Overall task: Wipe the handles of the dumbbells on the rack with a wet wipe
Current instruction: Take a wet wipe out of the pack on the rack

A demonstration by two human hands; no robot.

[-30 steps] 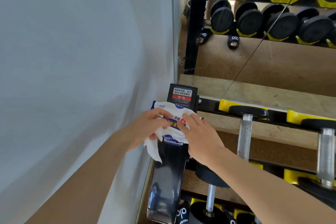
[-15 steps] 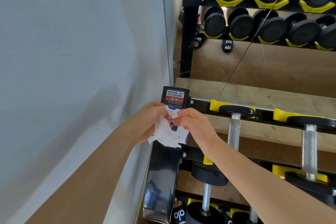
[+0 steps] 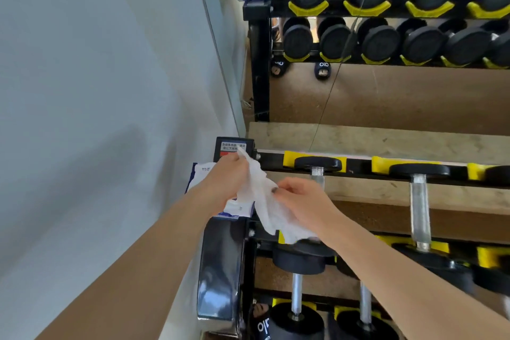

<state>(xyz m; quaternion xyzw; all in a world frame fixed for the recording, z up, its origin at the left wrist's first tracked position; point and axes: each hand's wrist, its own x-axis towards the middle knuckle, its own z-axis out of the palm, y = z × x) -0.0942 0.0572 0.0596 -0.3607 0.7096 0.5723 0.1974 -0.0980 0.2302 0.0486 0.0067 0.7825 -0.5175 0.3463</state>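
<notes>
Left hand (image 3: 225, 183) and right hand (image 3: 302, 201) both pinch one wet wipe (image 3: 269, 207), stretched above the wipe pack (image 3: 202, 174)

Wet wipe (image 3: 265, 201) now pulled free of pack (image 3: 204, 174).

A gym's free-weights corner. A tiered black rack (image 3: 259, 163) with yellow cradles (image 3: 382, 164) runs from the centre out toward 3 o'clock, carrying dumbbells (image 3: 418, 196) with black round heads and steel handles on more than one tier. At 12 o'clock a wall mirror (image 3: 386, 96) reflects the same rack and its rows of weights. A warning sticker (image 3: 233, 146) sits on the rack's end post, and a plain pale wall (image 3: 96, 91) fills the side from 9 o'clock
</notes>
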